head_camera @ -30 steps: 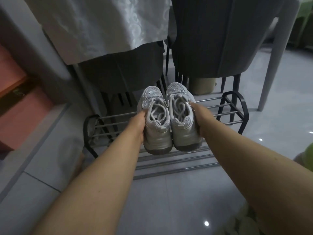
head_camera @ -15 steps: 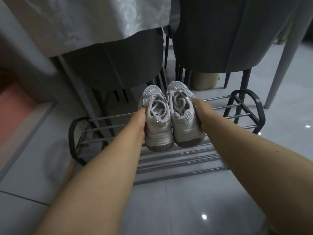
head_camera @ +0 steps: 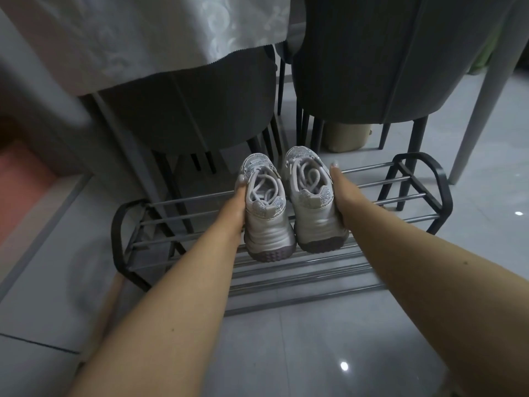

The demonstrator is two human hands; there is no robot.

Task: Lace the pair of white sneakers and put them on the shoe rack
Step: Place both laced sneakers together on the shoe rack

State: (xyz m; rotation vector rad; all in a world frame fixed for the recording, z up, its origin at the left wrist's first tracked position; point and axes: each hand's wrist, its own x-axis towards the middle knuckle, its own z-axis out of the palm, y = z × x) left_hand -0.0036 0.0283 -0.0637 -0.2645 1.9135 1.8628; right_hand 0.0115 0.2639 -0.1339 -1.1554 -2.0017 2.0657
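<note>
Left hand [head_camera: 239, 200] grips left sneaker [head_camera: 264, 213]; right hand [head_camera: 342, 196] grips right sneaker [head_camera: 310, 202]; lower both level onto shoe rack [head_camera: 412, 196] bars, soles flat.

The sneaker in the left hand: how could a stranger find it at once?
Look at the black shoe rack on the floor before the grey chairs. Two white sneakers are over its top bars, heels toward the camera. The left hand holds the left sneaker, nearer the camera.

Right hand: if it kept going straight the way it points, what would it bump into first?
Probably the dark grey upholstered chair behind the black metal shoe rack; the right hand, holding a white sneaker, points that way, though depth is unclear.
</note>
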